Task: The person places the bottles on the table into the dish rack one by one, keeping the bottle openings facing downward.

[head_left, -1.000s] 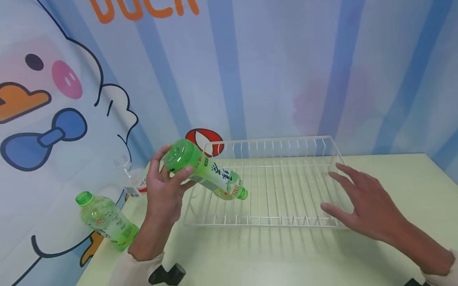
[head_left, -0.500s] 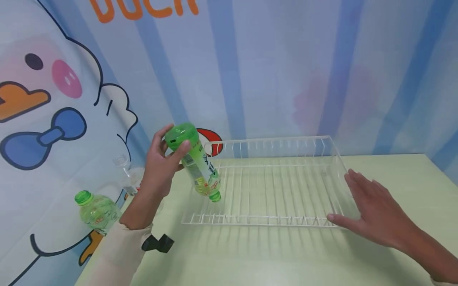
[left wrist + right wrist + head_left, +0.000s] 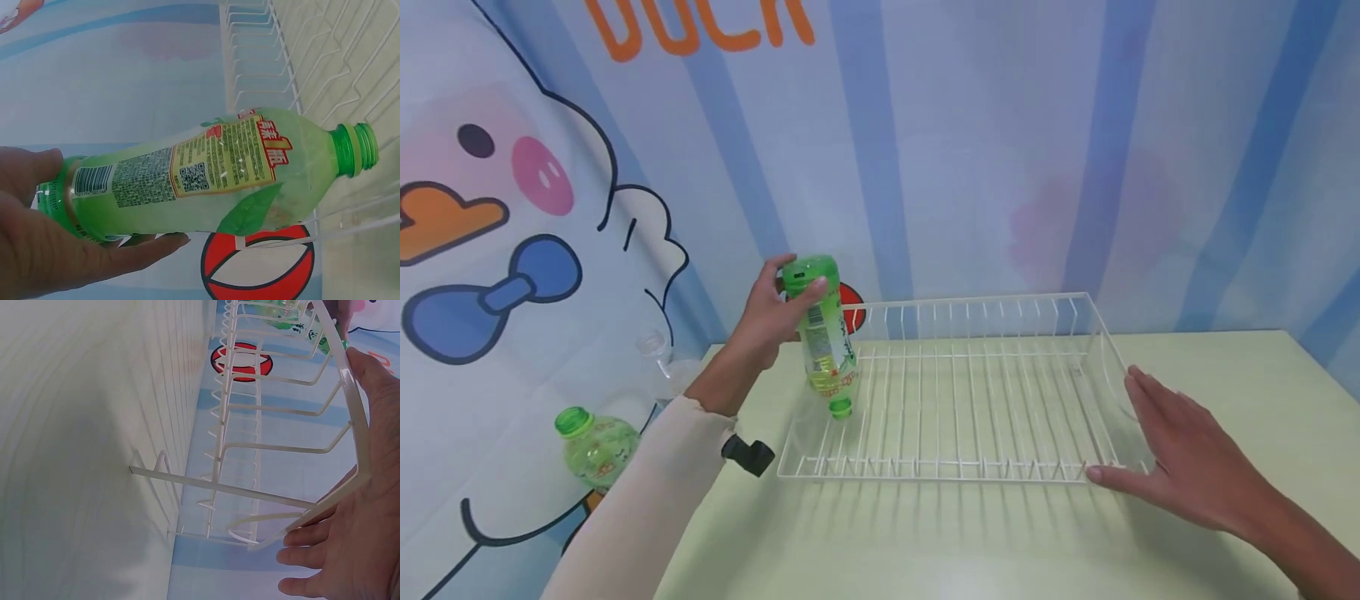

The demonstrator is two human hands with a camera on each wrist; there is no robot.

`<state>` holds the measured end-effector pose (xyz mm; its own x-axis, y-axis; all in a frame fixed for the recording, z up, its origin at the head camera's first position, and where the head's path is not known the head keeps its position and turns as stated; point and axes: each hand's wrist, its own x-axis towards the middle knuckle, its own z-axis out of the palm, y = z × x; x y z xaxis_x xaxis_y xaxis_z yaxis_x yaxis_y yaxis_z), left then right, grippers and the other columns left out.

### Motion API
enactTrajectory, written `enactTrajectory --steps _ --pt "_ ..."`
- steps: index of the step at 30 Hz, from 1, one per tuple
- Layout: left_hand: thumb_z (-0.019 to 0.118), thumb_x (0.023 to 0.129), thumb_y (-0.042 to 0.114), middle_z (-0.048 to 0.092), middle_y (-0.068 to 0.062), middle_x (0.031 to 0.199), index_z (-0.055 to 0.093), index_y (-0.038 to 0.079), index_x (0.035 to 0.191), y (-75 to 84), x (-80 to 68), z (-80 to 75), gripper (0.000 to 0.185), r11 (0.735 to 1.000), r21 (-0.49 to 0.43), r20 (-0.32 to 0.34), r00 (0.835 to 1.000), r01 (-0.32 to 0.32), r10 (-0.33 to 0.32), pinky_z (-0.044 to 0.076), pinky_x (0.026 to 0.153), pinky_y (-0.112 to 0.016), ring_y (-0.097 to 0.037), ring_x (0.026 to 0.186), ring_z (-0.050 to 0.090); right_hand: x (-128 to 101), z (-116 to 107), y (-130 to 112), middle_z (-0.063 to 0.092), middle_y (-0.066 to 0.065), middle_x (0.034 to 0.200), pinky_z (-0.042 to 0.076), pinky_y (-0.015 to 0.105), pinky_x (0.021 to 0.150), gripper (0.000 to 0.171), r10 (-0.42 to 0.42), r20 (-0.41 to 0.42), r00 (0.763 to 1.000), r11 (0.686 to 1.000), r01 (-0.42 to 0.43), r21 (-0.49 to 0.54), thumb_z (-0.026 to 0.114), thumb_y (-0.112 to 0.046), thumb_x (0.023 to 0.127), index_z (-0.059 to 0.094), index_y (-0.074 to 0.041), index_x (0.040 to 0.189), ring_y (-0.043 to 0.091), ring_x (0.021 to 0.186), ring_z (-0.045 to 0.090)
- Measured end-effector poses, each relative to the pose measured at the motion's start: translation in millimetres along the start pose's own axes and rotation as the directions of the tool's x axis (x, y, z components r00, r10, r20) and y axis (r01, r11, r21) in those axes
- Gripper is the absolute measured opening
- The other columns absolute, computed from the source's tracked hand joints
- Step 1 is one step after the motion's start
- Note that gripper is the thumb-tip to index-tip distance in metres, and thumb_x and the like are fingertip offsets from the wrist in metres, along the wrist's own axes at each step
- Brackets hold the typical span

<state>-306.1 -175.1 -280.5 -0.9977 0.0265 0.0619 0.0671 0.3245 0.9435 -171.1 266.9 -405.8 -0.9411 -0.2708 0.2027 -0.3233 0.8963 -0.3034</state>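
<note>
A green plastic tea bottle hangs neck down over the left end of a white wire dish rack. My left hand grips it near its base, thumb on one side and fingers on the other. The left wrist view shows the bottle's label and green threaded neck, with rack wires close by. At the rack's right end is my right hand, its fingers straight and thumb spread. In the right wrist view the palm lies against the rack's rim, and the fingers are partly behind it.
A second green bottle stands at the left, partly hidden by my sleeve. Behind it is a clear bottle, also partly covered. A printed wall sheet rises along the back of the pale table.
The bottle has swung from a slanted pose to nearly upright, neck down, moving toward the rack's left end. My right hand has shifted slightly right and down to the rack's end.
</note>
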Motion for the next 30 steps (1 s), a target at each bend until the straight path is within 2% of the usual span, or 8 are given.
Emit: enactTrajectory --steps 8,14,19,25,30 --pt "0.059 0.100 0.036 0.037 -0.018 0.148 0.011 0.020 0.159 3.0 19.9 10.7 0.078 0.999 0.034 0.025 0.999 0.042 -0.043 0.046 0.097 -0.062 -0.038 0.131 0.047 -3.0 2.8 2.0 0.016 0.033 0.159 0.022 0.068 0.106 0.119 0.025 -0.004 1.000 0.999 -0.025 0.032 0.068 -0.063 0.083 0.004 0.005 0.156 0.052 0.141 0.024" --pt "0.058 0.100 0.038 0.035 -0.020 0.150 0.009 0.018 0.159 -0.2 30.1 17.5 0.080 0.995 0.057 0.065 0.994 0.080 -0.083 0.045 0.098 -0.062 -0.039 0.133 0.045 -1.9 1.5 1.1 0.015 0.031 0.159 0.023 0.067 0.105 0.120 0.034 0.005 0.999 0.998 -0.035 0.045 0.068 -0.065 0.083 0.004 0.006 0.156 0.052 0.140 0.025" --pt "0.058 0.100 0.038 0.031 -0.020 0.153 0.007 0.018 0.160 -3.9 36.1 22.6 0.080 0.993 0.078 0.073 0.993 0.084 -0.089 0.042 0.100 -0.064 -0.041 0.137 0.040 -1.9 0.0 -1.8 0.016 0.030 0.160 0.024 0.068 0.105 0.121 0.043 0.012 0.999 0.998 -0.043 0.054 0.068 -0.066 0.082 0.004 0.005 0.157 0.052 0.139 0.026" --pt "0.055 0.101 0.041 0.028 -0.021 0.155 0.005 0.017 0.160 -7.3 50.2 29.8 0.080 0.979 0.189 0.081 0.993 0.071 -0.088 0.045 0.097 -0.063 -0.042 0.137 0.039 -3.8 -1.2 -3.5 0.016 0.029 0.160 0.025 0.068 0.105 0.121 0.050 0.005 0.999 0.997 -0.051 0.058 0.068 -0.066 0.082 0.004 0.004 0.157 0.052 0.140 0.026" --pt "0.059 0.100 0.035 0.039 -0.022 0.145 0.004 0.016 0.159 -12.2 62.9 38.0 0.083 0.957 0.276 0.054 0.993 0.088 -0.106 0.048 0.092 -0.054 -0.039 0.126 0.048 -4.4 -1.0 -3.2 0.016 0.028 0.160 0.024 0.067 0.105 0.120 0.052 0.002 0.999 0.997 -0.052 0.062 0.068 -0.066 0.082 0.004 0.003 0.157 0.051 0.140 0.026"
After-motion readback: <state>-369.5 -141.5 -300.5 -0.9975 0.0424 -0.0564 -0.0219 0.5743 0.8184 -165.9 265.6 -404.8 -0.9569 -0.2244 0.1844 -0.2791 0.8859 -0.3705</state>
